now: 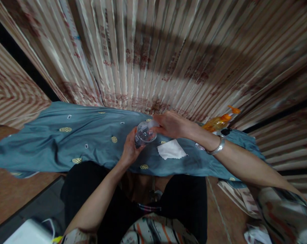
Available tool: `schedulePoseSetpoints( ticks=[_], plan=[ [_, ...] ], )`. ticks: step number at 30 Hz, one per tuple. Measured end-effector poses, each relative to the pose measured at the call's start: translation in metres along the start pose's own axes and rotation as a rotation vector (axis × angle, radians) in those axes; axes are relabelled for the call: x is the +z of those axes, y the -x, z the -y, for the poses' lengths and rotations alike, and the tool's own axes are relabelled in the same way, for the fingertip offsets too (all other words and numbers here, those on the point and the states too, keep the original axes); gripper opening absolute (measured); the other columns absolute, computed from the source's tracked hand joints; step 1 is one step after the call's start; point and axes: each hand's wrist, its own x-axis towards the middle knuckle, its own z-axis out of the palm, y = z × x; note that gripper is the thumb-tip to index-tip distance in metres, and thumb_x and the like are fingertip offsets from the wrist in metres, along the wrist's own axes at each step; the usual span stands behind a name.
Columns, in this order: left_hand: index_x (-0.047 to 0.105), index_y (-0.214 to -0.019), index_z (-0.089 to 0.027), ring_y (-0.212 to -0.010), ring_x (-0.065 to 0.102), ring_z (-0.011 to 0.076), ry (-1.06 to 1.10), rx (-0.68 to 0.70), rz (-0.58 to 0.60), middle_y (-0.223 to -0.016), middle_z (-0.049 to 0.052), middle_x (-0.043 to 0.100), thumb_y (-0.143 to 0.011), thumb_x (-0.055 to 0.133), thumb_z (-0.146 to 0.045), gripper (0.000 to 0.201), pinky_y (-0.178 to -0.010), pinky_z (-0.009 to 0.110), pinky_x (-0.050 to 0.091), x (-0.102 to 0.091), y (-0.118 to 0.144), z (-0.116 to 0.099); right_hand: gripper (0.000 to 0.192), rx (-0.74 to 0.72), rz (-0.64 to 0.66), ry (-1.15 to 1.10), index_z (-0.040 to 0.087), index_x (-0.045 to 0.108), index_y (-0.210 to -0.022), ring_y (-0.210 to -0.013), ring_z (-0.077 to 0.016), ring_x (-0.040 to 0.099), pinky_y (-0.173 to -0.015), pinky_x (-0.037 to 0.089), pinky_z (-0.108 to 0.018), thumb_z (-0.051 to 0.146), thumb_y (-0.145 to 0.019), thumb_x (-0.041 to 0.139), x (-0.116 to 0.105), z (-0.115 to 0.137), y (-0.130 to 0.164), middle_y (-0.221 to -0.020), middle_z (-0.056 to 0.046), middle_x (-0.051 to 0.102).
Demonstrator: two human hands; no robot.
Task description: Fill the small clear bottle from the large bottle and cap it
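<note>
- Glass (145, 133): a small clear one, held up just over the blue cloth (54, 142) that drapes the narrow table, about midway along it.
- Head view: the left hand (130, 149) cups the glass from below, fingers curled round its base. The right hand (171, 124) comes over the rim, fingers closed on the top edge.
- The step looks like turning or wiping the glass between both hands; a next move would call for a steady hold below while the upper fingers shift.
- A white tissue (170, 149) lies flat on the cloth, just beside the glass on the right and near the front edge.
- An orange pump bottle (218, 122) lies further right, behind the right wrist with its silver bangle (217, 146).
- Room: the cloth is open to the left; a striped curtain (153, 51) hangs close behind, and the person's knees crowd the front edge.
</note>
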Motion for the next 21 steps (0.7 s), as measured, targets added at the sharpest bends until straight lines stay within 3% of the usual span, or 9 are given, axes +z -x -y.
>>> schedulePoseSetpoints(
  ticks=[5, 8, 10, 12, 14, 16, 18, 21],
  plan=[
    [0.056, -0.166, -0.023, -0.159, 0.066, 0.0432, 0.001, -0.044, 0.005, -0.168, 0.021, 0.069, -0.080, 0.100, -0.037, 0.097, -0.136, 0.065, 0.050, -0.003, -0.001, -0.001, 0.037, -0.054, -0.127, -0.211, 0.014, 0.081, -0.118, -0.081, -0.0245, 0.076, -0.074, 0.042, -0.032, 0.048, -0.117, 0.069, 0.023, -0.020, 0.005, -0.086, -0.008, 0.083],
    [0.055, -0.167, -0.024, -0.160, 0.064, 0.0437, 0.009, -0.086, -0.004, -0.168, 0.020, 0.069, -0.078, 0.101, -0.037, 0.101, -0.137, 0.064, 0.049, -0.006, -0.001, 0.001, 0.042, -0.046, -0.234, -0.503, 0.018, 0.073, -0.142, -0.081, -0.0211, 0.077, -0.079, 0.050, -0.030, 0.051, -0.120, 0.061, 0.065, -0.038, 0.014, -0.089, -0.001, 0.084],
    [0.053, -0.170, -0.025, -0.158, 0.066, 0.0434, 0.015, -0.123, -0.017, -0.165, 0.020, 0.071, -0.078, 0.102, -0.039, 0.105, -0.135, 0.064, 0.051, -0.006, 0.001, 0.003, 0.044, 0.109, -0.303, -0.619, 0.020, 0.067, -0.155, -0.093, -0.0236, 0.082, -0.086, 0.057, -0.033, 0.046, -0.123, 0.052, 0.106, -0.044, 0.024, -0.105, -0.005, 0.089],
    [0.051, -0.172, -0.025, -0.150, 0.071, 0.0423, 0.024, -0.158, -0.025, -0.161, 0.019, 0.073, -0.081, 0.101, -0.044, 0.105, -0.130, 0.066, 0.056, -0.004, 0.004, 0.004, 0.048, 0.358, -0.298, -0.578, 0.017, 0.064, -0.162, -0.120, -0.0302, 0.084, -0.101, 0.062, -0.040, 0.040, -0.120, 0.055, 0.152, -0.041, 0.036, -0.135, -0.017, 0.088],
    [0.053, -0.172, -0.025, -0.142, 0.076, 0.0401, 0.033, -0.184, -0.026, -0.158, 0.019, 0.074, -0.089, 0.097, -0.049, 0.097, -0.124, 0.068, 0.060, -0.001, 0.007, 0.004, 0.062, 0.601, -0.241, -0.423, 0.013, 0.060, -0.168, -0.156, -0.0398, 0.068, -0.122, 0.056, -0.052, 0.041, -0.114, 0.068, 0.196, -0.032, 0.047, -0.166, -0.028, 0.071],
    [0.057, -0.169, -0.024, -0.137, 0.077, 0.0378, 0.040, -0.199, -0.024, -0.156, 0.018, 0.074, -0.097, 0.091, -0.052, 0.085, -0.120, 0.068, 0.062, 0.004, 0.009, 0.004, 0.080, 0.766, -0.133, -0.335, 0.012, 0.053, -0.177, -0.173, -0.0465, 0.049, -0.131, 0.048, -0.063, 0.049, -0.110, 0.075, 0.232, -0.019, 0.054, -0.182, -0.033, 0.054],
    [0.059, -0.167, -0.024, -0.137, 0.077, 0.0368, 0.044, -0.206, -0.022, -0.156, 0.017, 0.074, -0.100, 0.088, -0.053, 0.079, -0.120, 0.067, 0.063, 0.008, 0.010, 0.003, 0.084, 0.828, -0.082, -0.301, 0.013, 0.049, -0.180, -0.177, -0.0487, 0.041, -0.135, 0.042, -0.070, 0.054, -0.111, 0.074, 0.257, -0.006, 0.055, -0.188, -0.033, 0.045],
    [0.058, -0.168, -0.024, -0.140, 0.075, 0.0374, 0.051, -0.207, -0.019, -0.159, 0.017, 0.072, -0.100, 0.088, -0.053, 0.080, -0.122, 0.068, 0.061, 0.011, 0.009, 0.003, 0.061, 0.816, -0.177, -0.317, 0.015, 0.061, -0.173, -0.177, -0.0474, 0.042, -0.135, 0.038, -0.073, 0.038, -0.116, 0.062, 0.276, 0.004, 0.053, -0.186, -0.031, 0.050]
  ],
)
